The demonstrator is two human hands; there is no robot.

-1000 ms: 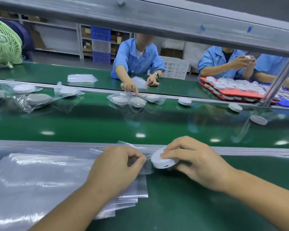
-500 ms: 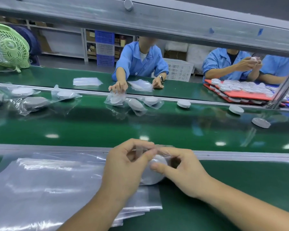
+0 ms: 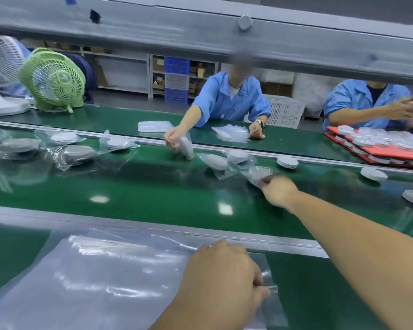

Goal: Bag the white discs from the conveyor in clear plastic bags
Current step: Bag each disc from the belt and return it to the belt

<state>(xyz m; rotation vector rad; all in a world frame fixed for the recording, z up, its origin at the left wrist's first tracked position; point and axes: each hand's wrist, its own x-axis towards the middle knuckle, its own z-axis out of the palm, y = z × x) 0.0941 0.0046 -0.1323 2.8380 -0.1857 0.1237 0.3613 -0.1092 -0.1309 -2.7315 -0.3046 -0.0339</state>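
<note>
Our right hand point(image 3: 278, 191) had reached mid-frame, gripping the bagged disc point(image 3: 258, 173); our left hand point(image 3: 222, 279) pinched a fresh bag point(image 3: 271, 306). Next we needed to release it.

Over the conveyor point(image 3: 153, 186) my right hand point(image 3: 278, 190) grips a bagged disc point(image 3: 258, 173) — on the conveyor's near side my left hand point(image 3: 222, 279) pinches a clear bag point(image 3: 273, 308).
</note>
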